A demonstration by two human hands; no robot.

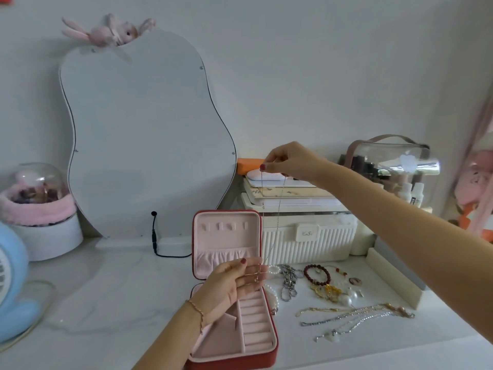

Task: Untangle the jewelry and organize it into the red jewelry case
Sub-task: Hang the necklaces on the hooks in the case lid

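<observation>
Hands [289, 161] [230, 285] stretching thin chain [277, 214], red case [234, 343] open, label unreadable

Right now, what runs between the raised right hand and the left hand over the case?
In the head view, only a thin chain necklace hangs from the right hand to the left hand, above the open red jewelry case.

A plain white wall [320, 62] backs a white tabletop [106, 289]; a wavy mirror [144, 134] leans on the wall, a pink plush [106, 30] on its top edge; soft, even light, possibly daylight; 1 black cable [154, 236] trails below the mirror.
</observation>
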